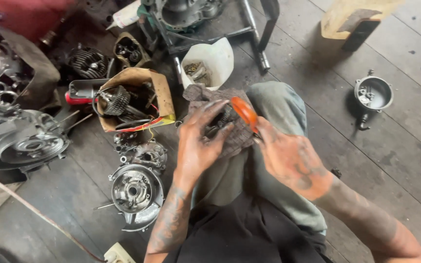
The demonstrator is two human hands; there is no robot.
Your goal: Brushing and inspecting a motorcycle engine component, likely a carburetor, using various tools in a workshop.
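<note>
Both hands work over the lap: left hand (198, 141) clasps a small dark engine part (219, 124) on a rag (237, 139); right hand (288, 158) grips an orange-handled tool (244, 112) pointing to eleven o'clock.

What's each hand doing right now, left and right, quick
Left hand: closed on a small dark metal part resting on a rag on the knee.
Right hand: closed around an orange-handled tool.

A small part (219, 124) lies on a rag (230, 134) over the knee, between left hand (198, 141) and right hand (288, 158). Left of them sits a cardboard box (159, 92) of parts; ahead, a tub (213, 61) — holding bolts, perhaps — and far right a bowl-shaped housing (373, 93).
</note>
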